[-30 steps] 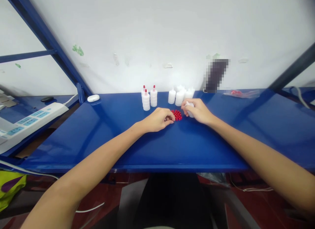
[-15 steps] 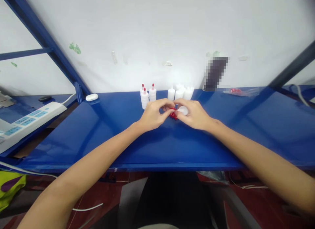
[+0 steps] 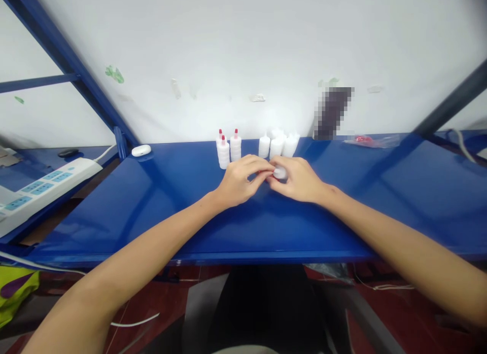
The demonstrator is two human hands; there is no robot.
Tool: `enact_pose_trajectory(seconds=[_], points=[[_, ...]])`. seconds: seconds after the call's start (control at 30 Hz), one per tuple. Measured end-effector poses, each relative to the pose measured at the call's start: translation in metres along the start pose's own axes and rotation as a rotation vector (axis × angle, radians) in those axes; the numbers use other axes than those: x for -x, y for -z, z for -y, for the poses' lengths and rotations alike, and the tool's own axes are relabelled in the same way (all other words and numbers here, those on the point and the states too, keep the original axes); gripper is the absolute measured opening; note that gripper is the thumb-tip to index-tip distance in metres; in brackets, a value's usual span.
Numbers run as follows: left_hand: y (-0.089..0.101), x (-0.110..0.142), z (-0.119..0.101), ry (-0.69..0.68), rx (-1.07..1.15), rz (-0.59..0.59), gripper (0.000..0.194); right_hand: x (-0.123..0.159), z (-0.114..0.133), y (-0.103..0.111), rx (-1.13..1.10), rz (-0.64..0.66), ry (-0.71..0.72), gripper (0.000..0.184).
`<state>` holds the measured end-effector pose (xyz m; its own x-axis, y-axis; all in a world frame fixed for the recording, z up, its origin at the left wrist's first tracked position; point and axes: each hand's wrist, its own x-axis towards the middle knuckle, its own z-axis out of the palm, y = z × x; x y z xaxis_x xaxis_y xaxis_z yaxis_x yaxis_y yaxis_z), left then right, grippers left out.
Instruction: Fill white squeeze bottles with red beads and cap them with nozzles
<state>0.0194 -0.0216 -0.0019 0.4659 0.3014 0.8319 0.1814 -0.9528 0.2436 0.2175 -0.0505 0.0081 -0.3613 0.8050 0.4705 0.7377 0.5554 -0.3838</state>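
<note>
The right hand (image 3: 302, 179) grips a small white plastic bottle (image 3: 280, 173), likely steadying it for the left hand (image 3: 240, 180), pinched closed, contents hidden.

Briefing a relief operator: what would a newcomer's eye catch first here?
First, the bare left hand and right hand meeting over the glossy blue table, the right gripping a small white bottle. Behind the left hand, three ribbed white bottles with red tips stand out. Farther right, a dark pixelated patch breaks the white wall.
</note>
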Motion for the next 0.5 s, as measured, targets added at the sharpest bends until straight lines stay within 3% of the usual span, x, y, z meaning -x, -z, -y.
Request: enact_pose_trajectory(seconds=[0.17, 0.37, 0.5], points=[[-0.002, 0.001, 0.001, -0.054, 0.000, -0.033, 0.012, 0.002, -0.003, 0.004, -0.101, 0.049, 0.130, 0.017], [-0.003, 0.002, 0.005, -0.073, -0.006, 0.011, 0.014, 0.002, -0.011, 0.000, -0.045, 0.020, 0.063, 0.041], [-0.005, 0.003, 0.008, -0.102, 0.024, 0.039, 0.015, 0.002, -0.011, -0.002, -0.038, 0.019, 0.058, 0.046]])
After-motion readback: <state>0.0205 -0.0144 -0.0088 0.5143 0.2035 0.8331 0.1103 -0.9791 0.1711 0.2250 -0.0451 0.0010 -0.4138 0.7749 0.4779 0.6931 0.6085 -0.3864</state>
